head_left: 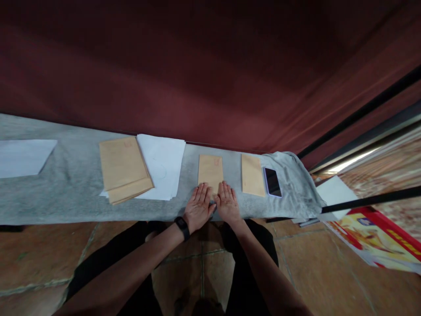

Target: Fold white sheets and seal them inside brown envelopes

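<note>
My left hand (198, 205) and my right hand (226, 202) lie flat side by side, fingers stretched out, on the near end of a small brown envelope (211, 170) that rests on a grey cloth (75, 184) covering a long bench. A black watch sits on my left wrist. Neither hand grips anything. A second small brown envelope (252, 175) lies just right of my right hand, untouched.
A stack of larger brown envelopes (123, 169) overlaps white sheets (164, 164) to the left. Another white sheet (23, 157) lies at far left. A dark phone (272, 181) rests near the cloth's right end. A red printed poster (378, 235) lies on the tiled floor.
</note>
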Available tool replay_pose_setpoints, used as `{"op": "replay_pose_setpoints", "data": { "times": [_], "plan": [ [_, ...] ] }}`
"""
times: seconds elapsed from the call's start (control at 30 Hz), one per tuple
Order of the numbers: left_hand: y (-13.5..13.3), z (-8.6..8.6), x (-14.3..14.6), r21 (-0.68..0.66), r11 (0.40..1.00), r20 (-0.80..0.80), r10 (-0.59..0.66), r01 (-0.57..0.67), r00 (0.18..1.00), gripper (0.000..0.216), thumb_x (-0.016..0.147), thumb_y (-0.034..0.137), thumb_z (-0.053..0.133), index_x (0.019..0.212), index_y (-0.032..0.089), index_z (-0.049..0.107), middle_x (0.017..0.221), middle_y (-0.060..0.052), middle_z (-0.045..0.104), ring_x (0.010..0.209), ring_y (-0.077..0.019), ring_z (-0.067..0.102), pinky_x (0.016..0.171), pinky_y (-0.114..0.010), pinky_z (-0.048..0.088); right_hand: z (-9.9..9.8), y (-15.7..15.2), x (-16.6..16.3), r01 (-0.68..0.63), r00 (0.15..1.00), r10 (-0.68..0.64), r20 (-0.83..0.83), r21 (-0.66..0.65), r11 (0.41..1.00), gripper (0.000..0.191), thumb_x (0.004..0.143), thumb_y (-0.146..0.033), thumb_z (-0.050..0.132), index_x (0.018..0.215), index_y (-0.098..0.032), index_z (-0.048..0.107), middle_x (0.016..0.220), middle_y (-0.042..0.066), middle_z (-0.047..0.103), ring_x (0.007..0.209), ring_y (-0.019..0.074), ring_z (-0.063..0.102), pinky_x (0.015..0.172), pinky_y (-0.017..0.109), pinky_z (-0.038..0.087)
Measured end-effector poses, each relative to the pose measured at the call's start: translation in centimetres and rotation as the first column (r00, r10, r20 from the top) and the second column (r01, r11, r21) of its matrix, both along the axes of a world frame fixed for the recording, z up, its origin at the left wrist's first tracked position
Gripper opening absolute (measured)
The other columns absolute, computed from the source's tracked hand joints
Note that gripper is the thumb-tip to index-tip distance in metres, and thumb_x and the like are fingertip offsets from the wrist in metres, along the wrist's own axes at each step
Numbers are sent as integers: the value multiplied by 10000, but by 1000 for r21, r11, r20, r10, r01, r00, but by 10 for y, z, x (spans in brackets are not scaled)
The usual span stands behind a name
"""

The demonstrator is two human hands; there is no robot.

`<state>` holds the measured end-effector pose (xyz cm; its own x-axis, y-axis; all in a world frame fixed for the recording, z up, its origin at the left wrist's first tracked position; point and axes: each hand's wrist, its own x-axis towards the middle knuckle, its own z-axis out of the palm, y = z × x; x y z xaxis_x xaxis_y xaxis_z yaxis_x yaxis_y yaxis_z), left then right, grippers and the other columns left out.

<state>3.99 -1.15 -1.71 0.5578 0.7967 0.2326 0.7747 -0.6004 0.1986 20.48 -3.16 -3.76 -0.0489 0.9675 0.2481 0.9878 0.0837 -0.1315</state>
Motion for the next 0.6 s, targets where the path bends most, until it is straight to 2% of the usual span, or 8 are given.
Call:
{"op": "replay_pose_setpoints", "data": {
  "times": [0.3, 0.6],
  "plan": [
    [17, -4, 10, -55, 997, 9, 62, -61, 998, 591, 1009, 356, 361, 1543, 107, 408, 1651, -182, 312, 1546, -306, 259, 1256, -511, 194, 1, -2, 0, 13, 1000, -13, -19, 9, 1000, 574, 1065, -309, 319, 1584, -64, 317, 1612, 198, 375, 1504, 292, 346, 1210, 517, 283],
    [36, -3, 17, -48, 995, 11, 83, -82, 997, 607, 978, 300, 357, 1551, 101, 389, 1640, -168, 343, 1550, -291, 252, 1258, -525, 155, 5, -2, -3, 21, 999, -19, -26, 63, 998, 553, 1068, -306, 321, 1568, -72, 361, 1583, 199, 425, 1480, 290, 394, 1205, 513, 308]
  ]
}}
